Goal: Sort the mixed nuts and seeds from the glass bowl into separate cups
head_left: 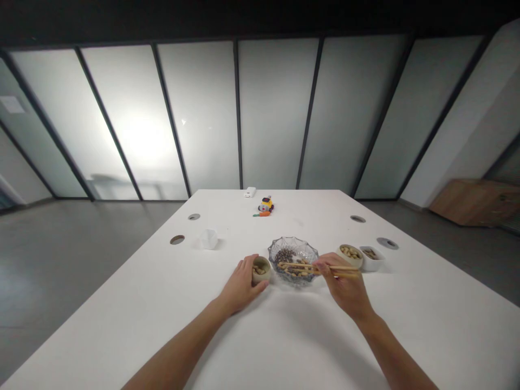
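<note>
My left hand is wrapped round a small beige cup, which is tipped toward the glass bowl and has several peanut-like pieces inside. In my right hand is a pair of wooden chopsticks, their tips over the clear glass bowl. Dark round pieces lie at the back left of that bowl, and tan peanut-like pieces at its front. Whether the tips pinch a piece, I cannot tell. Behind my right hand stand a second beige cup with similar tan pieces and a white square dish with brownish pieces.
A crumpled white translucent object sits to the left on the white table. Farther back are a yellow toy car, an orange toy carrot and a white device. Round holes open near both table sides.
</note>
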